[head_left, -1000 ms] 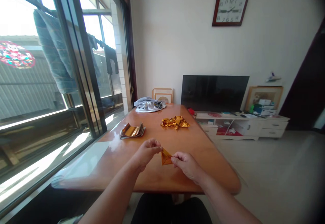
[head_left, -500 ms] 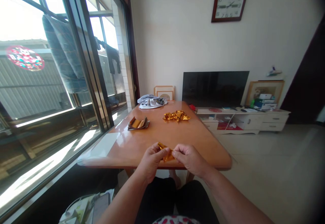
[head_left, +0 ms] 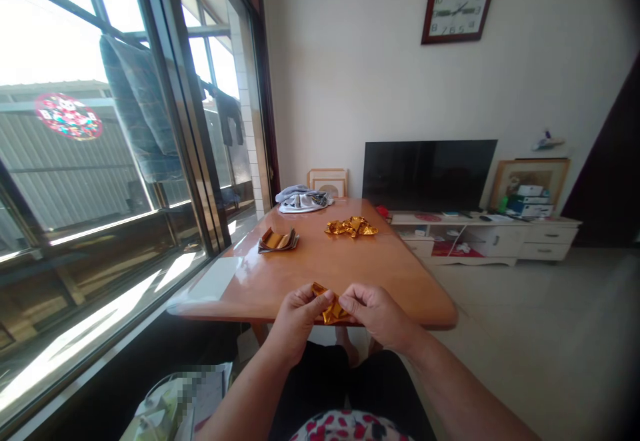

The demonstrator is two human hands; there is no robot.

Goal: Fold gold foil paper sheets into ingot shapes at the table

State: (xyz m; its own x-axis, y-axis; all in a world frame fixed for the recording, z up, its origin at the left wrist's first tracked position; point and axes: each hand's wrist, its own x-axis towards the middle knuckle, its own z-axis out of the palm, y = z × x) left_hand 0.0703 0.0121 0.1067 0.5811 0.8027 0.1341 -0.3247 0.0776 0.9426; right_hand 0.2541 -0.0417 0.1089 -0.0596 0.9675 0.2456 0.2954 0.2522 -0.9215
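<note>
A piece of gold foil paper (head_left: 331, 312), creased and partly folded, is held between both hands above the table's near edge. My left hand (head_left: 300, 311) pinches its left side, thumb on top. My right hand (head_left: 367, 304) grips the right side between thumb and fingers. Farther along the table lies a heap of crumpled or folded gold foil pieces (head_left: 351, 227). To its left sits a small stack of gold foil sheets (head_left: 278, 240) with curled-up edges. The fingers hide part of the held foil.
The glossy brown table (head_left: 390, 274) has a bundle of grey and white cloth (head_left: 303, 200) at its far end. A window (head_left: 195, 128) runs along the left. Behind stand a television (head_left: 429, 174) and a low white cabinet (head_left: 505, 241). Various items (head_left: 175, 401) are at lower left.
The foil between my hands looks more crumpled, and its lower part has spread towards my right hand. The view has turned slightly left. Both hands keep their grip.
</note>
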